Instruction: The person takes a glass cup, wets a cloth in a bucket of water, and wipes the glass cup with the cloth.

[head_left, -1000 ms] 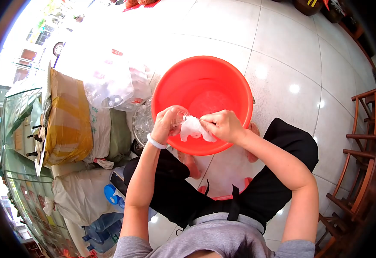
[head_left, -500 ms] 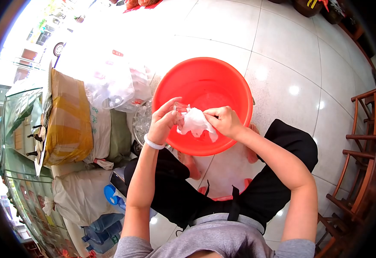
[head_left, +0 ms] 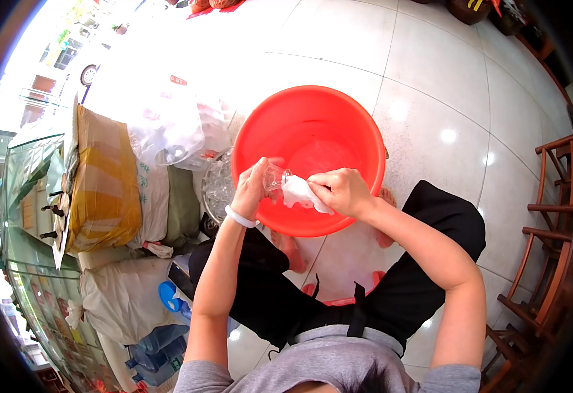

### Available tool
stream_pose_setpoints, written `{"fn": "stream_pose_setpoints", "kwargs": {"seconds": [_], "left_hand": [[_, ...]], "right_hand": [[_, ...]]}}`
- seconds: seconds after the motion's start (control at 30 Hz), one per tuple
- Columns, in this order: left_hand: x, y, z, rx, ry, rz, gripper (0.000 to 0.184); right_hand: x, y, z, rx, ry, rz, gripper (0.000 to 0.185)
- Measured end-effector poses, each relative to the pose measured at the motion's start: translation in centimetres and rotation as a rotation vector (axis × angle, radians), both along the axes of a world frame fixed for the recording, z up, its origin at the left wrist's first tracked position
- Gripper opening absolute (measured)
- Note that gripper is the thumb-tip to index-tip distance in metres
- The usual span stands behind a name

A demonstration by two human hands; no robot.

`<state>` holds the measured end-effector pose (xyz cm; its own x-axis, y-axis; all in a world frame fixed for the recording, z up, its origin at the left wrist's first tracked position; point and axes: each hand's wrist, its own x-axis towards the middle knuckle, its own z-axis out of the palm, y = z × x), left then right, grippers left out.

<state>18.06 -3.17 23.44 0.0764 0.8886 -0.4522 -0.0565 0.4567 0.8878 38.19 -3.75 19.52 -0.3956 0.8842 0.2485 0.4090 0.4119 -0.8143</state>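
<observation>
Over the red tub (head_left: 247, 137), my left hand (head_left: 250, 190) is closed round a small clear glass (head_left: 274, 177), tilted on its side with its end toward the right. My right hand (head_left: 342, 191) pinches a white cloth (head_left: 299, 191), which meets the glass at its right end and hangs down below. Whether part of the cloth is inside the glass I cannot tell. Just left of the tub, a basin of clear glasses (head_left: 217, 190) stands partly hidden behind my left forearm.
Plastic bags (head_left: 175, 131) and a taped cardboard box (head_left: 106, 180) stand at the left, with sacks and blue water bottles (head_left: 159, 357) nearer. Wooden chairs (head_left: 552, 216) line the right side. My feet are beside the tub on the tiled floor (head_left: 430, 98).
My left hand has turned, its fingers now more upright round the glass. The cloth is bunched smaller, and my right hand has shifted and turned slightly.
</observation>
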Motion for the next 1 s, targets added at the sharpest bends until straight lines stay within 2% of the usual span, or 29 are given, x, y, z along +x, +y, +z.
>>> {"fn": "stream_pose_setpoints", "kwargs": {"seconds": [0.03, 0.07, 0.13, 0.17, 0.23, 0.27, 0.33, 0.37, 0.4, 0.43, 0.47, 0.6, 0.67, 0.77, 0.93, 1.0], "left_hand": [[0.5, 0.0, 0.3, 0.133, 0.043, 0.085, 0.036], [0.3, 0.0, 0.3, 0.132, 0.043, 0.085, 0.036], [-0.3, 0.1, 0.5, 0.192, -0.200, 0.090, 0.041], [-0.7, 0.1, 0.2, 0.192, -0.200, 0.090, 0.041], [-1.4, 0.0, -0.6, 0.315, -0.133, -0.097, 0.038], [-1.4, 0.1, -0.6, 0.315, -0.132, -0.097, 0.038], [-1.6, 0.3, -0.4, 0.128, -0.090, -0.052, 0.031], [-2.0, 0.4, -0.4, 0.128, -0.089, -0.052, 0.031], [-2.6, 0.6, -0.4, 0.029, -0.081, -0.136, 0.032], [-2.9, 0.6, -0.3, -0.070, -0.073, -0.220, 0.035], [-1.8, 0.4, -0.3, -0.111, 0.039, -0.104, 0.041], [-1.0, 0.2, -0.3, -0.069, 0.063, -0.039, 0.035], [-0.2, 0.0, 0.2, 0.189, 0.034, 0.090, 0.028], [-1.2, 0.1, 0.2, 0.250, -0.110, -0.003, 0.030], [-1.6, -0.2, 0.8, 0.250, -0.064, -0.122, 0.031], [-1.9, 0.1, 0.4, 0.112, -0.104, -0.133, 0.031]], "right_hand": [[-0.1, 0.0, 0.0, -0.001, 0.000, -0.001, 0.018], [-0.3, 0.1, -0.2, -0.062, 0.040, -0.026, 0.018], [-0.3, 0.4, -0.1, -0.124, 0.079, -0.051, 0.018], [-0.1, 0.7, 0.0, -0.173, 0.113, -0.062, 0.019], [0.0, 0.8, 0.1, -0.224, 0.148, -0.073, 0.019], [0.1, 0.7, 0.1, -0.218, 0.103, -0.078, 0.018], [0.1, 0.5, 0.0, -0.213, 0.061, -0.082, 0.018], [0.1, 0.3, -0.1, -0.092, 0.042, -0.059, 0.018], [0.1, 0.1, -0.2, 0.029, 0.023, -0.036, 0.018], [0.1, 0.1, -0.3, 0.029, 0.024, -0.036, 0.018], [0.1, 0.0, -0.3, 0.027, 0.018, -0.032, 0.018], [0.0, 0.0, -0.4, 0.026, 0.029, -0.019, 0.018], [0.0, 0.2, -0.6, 0.007, 0.006, -0.019, 0.018], [-0.1, 0.3, -0.5, -0.033, 0.007, -0.027, 0.018], [-0.1, 0.3, 0.0, -0.040, 0.074, -0.070, 0.017], [-0.1, 0.2, -0.2, 0.009, 0.065, -0.060, 0.016]]}}
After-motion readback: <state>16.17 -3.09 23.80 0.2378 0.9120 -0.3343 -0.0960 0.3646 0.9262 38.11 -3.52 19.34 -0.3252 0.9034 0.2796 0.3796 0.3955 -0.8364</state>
